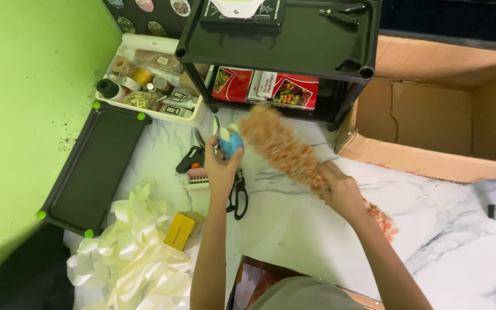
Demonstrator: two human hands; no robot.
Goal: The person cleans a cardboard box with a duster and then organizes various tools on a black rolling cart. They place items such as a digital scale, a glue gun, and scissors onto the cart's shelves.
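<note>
wall: bright green (24,86) | floor: white marble (443,229) | furniture: black plastic shelf rack (294,46) | cardboard box (449,115)

White marble-patterned table (443,229) carries all items. Directly on it: black-handled scissors (237,198), black glue gun (189,159), small yellow box (182,229), heap of cream ribbon (130,258), long black tray (93,166) at the left edge, white bin (193,119) of spools, black shelf unit (294,63), open cardboard box (431,155).

Red printed packs (271,87) lie flat on the black rack's (368,63) lower shelf. Small yellow box (182,229) sits by ribbon (136,252). Big open cardboard box (443,109) at right. Black-labelled tubes (174,106) in white tray (197,116).
</note>
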